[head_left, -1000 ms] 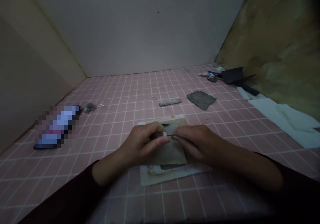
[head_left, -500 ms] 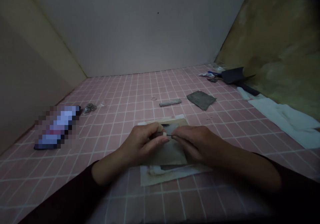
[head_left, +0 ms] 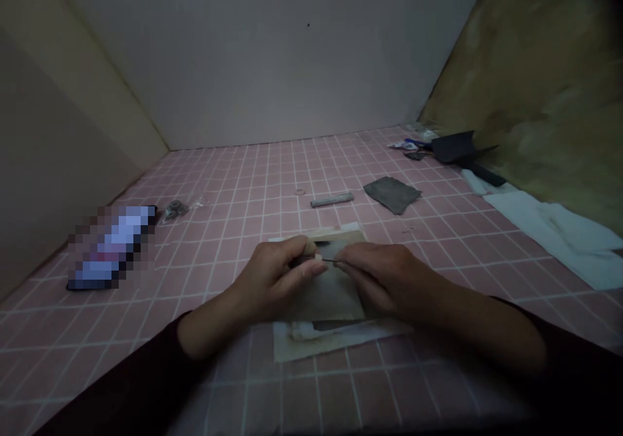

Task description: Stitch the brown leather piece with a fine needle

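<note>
My left hand (head_left: 275, 274) is closed, pinching a small pale piece (head_left: 318, 258) between thumb and forefinger; its exact kind is too small to make out. From the right, my right hand (head_left: 384, 274) grips a thin dark rod (head_left: 329, 260), whose left end meets the pale piece. Most of the rod is hidden in the right fingers. Both hands hover over a stack of worn, stained sheets (head_left: 326, 300), with a dark smudge (head_left: 321, 243) near the far edge. A white sheet (head_left: 302, 351) sticks out beneath the stack at the front.
Beyond the hands lie a grey roll (head_left: 331, 200), a square of dark grey sandpaper-like sheet (head_left: 392, 194) and a small ring (head_left: 300, 192). At left are a phone (head_left: 114, 248) and a small clear bag (head_left: 175, 210). Dark curved sheets (head_left: 455, 147) and white paper (head_left: 559, 231) line the right.
The pale piece and the rod have shifted very slightly up and left between my fingers. Both hands keep their grips, and everything else stays where it was.
</note>
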The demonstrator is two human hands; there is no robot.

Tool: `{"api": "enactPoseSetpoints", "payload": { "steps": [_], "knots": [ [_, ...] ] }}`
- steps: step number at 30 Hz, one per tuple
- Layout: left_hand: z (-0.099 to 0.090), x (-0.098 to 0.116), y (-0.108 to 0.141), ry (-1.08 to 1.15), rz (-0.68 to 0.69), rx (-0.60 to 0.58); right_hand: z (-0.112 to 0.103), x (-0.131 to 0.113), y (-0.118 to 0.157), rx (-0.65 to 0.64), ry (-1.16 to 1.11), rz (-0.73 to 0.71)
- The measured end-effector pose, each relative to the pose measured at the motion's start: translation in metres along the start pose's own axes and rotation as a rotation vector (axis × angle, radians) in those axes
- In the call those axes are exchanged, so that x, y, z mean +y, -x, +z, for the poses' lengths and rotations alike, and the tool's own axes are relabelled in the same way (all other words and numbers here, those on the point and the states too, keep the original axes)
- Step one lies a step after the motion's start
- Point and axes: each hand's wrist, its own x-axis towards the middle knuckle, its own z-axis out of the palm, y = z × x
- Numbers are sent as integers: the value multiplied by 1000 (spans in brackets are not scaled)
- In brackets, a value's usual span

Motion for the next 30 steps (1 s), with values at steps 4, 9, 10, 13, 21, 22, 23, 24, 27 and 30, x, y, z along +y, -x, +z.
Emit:
{"api": "enactPoseSetpoints", "payload": {
  "steps": [4, 9, 10, 13, 21, 22, 23, 24, 27, 30],
  "knots": [
    [2, -3, 0, -24, 58, -24, -8, -2, -3, -172, -208, 109],
    [3, -4, 3, -56, 140, -13, -18, -2, -7, -409, -632, 267],
    [2, -4, 3, -44, 126, -1, -17, -1, -6, -352, -575, 246],
    [0, -2, 3, -2, 62, 8, -7, 0, -2, -98, -232, 94],
    [3, -2, 2, -70, 104, -50, -12, -3, -4, -228, -308, 102],
    [4, -3, 2, -73, 125, -57, -15, -4, -5, -306, -416, 153],
    [4, -3, 3, -72, 141, -52, -17, -4, -6, -362, -507, 201],
    [4, -3, 3, -66, 148, -35, -18, -4, -6, -385, -556, 230],
    [2, -1, 2, -35, 107, -11, -14, -3, -5, -248, -386, 164],
    [1, 1, 1, -20, 53, -24, -5, -2, -2, -66, -104, 27]
  ]
}}
